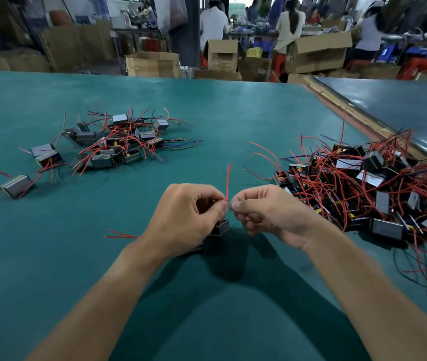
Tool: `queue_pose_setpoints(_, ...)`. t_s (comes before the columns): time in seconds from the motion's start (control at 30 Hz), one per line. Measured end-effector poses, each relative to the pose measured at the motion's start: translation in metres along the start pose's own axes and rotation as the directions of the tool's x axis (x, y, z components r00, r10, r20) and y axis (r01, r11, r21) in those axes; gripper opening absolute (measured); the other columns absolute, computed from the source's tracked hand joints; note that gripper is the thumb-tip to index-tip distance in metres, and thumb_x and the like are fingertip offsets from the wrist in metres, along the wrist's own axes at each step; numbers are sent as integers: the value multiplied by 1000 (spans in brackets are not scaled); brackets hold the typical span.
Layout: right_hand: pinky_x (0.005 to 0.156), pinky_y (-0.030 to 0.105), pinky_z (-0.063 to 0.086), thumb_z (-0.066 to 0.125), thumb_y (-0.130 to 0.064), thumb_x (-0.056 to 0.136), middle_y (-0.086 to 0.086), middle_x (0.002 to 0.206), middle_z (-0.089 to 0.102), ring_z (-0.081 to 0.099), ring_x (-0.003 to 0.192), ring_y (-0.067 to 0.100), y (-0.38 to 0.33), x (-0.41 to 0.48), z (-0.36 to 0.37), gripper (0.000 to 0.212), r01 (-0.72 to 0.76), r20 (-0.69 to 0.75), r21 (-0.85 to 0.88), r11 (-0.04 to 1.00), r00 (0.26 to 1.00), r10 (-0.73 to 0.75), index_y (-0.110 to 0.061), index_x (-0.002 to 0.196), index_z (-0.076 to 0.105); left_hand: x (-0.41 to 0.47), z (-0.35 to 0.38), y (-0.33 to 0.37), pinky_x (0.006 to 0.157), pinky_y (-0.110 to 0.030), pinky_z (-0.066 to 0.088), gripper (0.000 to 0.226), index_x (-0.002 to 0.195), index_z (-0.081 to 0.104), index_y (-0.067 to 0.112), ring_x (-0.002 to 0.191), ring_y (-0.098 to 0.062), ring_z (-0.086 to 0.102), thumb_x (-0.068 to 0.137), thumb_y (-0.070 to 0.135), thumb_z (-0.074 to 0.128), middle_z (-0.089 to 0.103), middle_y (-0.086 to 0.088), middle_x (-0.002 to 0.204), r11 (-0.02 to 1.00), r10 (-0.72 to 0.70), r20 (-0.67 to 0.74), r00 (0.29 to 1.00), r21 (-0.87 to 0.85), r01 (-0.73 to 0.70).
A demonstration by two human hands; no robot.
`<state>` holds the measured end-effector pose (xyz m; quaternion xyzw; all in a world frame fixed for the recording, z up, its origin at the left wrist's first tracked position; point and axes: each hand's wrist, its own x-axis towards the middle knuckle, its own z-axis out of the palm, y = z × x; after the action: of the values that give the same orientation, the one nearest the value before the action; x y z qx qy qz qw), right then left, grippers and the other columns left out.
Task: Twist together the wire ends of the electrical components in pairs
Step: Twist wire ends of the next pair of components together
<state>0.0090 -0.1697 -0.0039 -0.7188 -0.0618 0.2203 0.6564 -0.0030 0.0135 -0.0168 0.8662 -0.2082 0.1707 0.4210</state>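
1. in the middle of the wide green table [207,105], the work sits between two stocks of parts, so either one is a short reach away.
2. on the right, the big heap [363,188] of components lies in a tangle of red leads, near the right hand. i judge it to be the supply not yet done.
3. on the far left, the smaller cluster [118,142] is spread more loosely, well apart from the heap. these are likely finished pieces, kept separate so nothing is handled twice.
4. the left hand [181,220] curls over the piece being worked, with thumb and forefinger clamped on its red wires partway up, holding them side by side.
5. the right hand [267,214] meets it with its fingers curled. its thumb and forefinger tips press together right at the same wires, seemingly nipping them to roll the twist.
6. the component [221,227], a small dark block, rests on the table under the left fingers and is mostly hidden.
7. the red wire pair [228,183] rises from it between the two hands. its tips are splayed at the top, so the twist looks unfinished.
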Motion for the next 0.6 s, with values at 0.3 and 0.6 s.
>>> queue_pose_setpoints(0.3,85,18,49,83,-37,74,-5,116,56,53,111,6,20,4,14,64,200,-64,-612,765,952,-300,-30,128,47,4,0,0,53,-33,41,26,67,60,15,51,-18,45,89,28,64,51,5,51,989,-144,-108,984,-58,138)
queue_pose_setpoints(0.6,98,28,46,79,-48,73,-10,124,49,50,111,1,27,1,33,68,327,26,-738,590,888,-460,-30,131,49,9,-5,6,48,-25,47,18,83,56,15,44,-12,49,98,6,52,53,5,46,867,-336,-89,937,-418,271)
